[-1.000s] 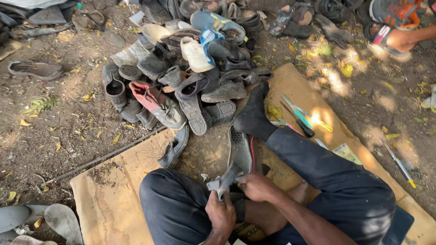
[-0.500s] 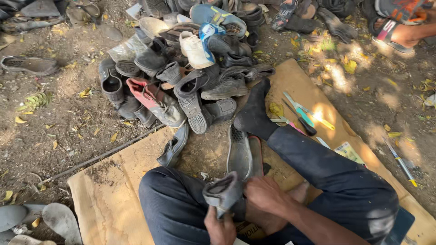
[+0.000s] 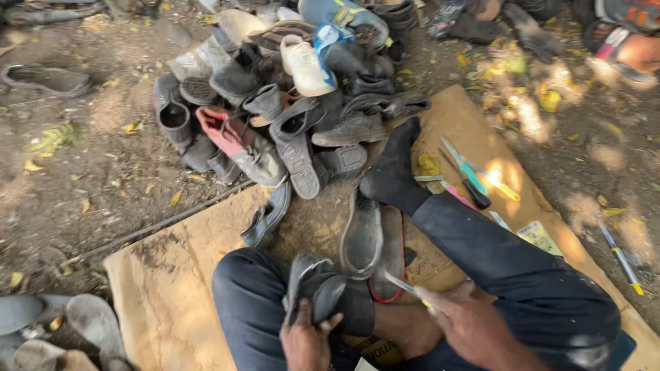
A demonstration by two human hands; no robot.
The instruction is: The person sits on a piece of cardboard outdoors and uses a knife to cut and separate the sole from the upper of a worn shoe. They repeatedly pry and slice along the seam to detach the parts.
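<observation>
I sit on a sheet of cardboard (image 3: 172, 275) with my legs in dark trousers. My left hand (image 3: 306, 341) grips a grey, folded shoe upper (image 3: 313, 288) that rests against my left knee. Just to its right, my right hand (image 3: 469, 323) is closed around a thin blade tool (image 3: 404, 284) whose metal tip points up-left toward the shoe upper, a little apart from it. My right foot in a black sock (image 3: 392, 172) stretches toward a pile of old shoes (image 3: 289, 103).
Two loose soles (image 3: 375, 240) lie on the cardboard between my legs. Several hand tools (image 3: 467, 178) lie by my right shin, and a pen-like tool (image 3: 619, 254) on the dirt at right. Another person's sandalled foot (image 3: 629, 48) is at top right. Grey soles (image 3: 82, 319) lie at bottom left.
My right hand has come off the shoe upper and moved right, now with the blade tool in it. My left hand keeps the upper on my knee.
</observation>
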